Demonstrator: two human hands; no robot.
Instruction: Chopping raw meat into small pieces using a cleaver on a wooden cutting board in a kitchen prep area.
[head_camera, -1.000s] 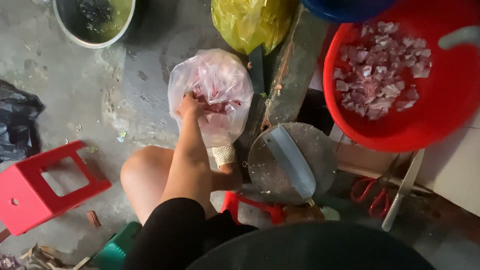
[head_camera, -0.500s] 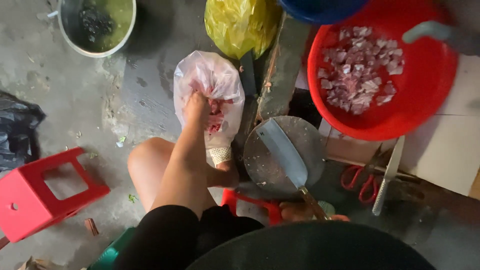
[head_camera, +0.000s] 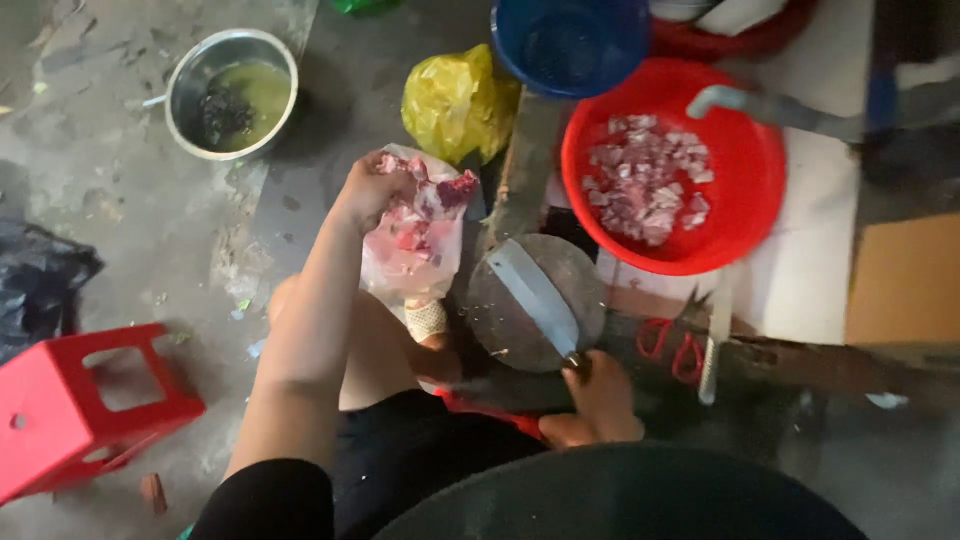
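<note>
Thin clear plastic bag of raw meat pieces, pinched at its mouth by the left hand above the knee, may slump and spill, while the right hand grips the cleaver lying on the round chopping block, edge exposed.

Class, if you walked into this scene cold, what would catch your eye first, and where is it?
First the red basin of chopped meat at upper right. Next, at centre, the left hand pulls meat from a clear bag, while the right hand grips a cleaver lying on a round block. A red stool stands at lower left.
</note>
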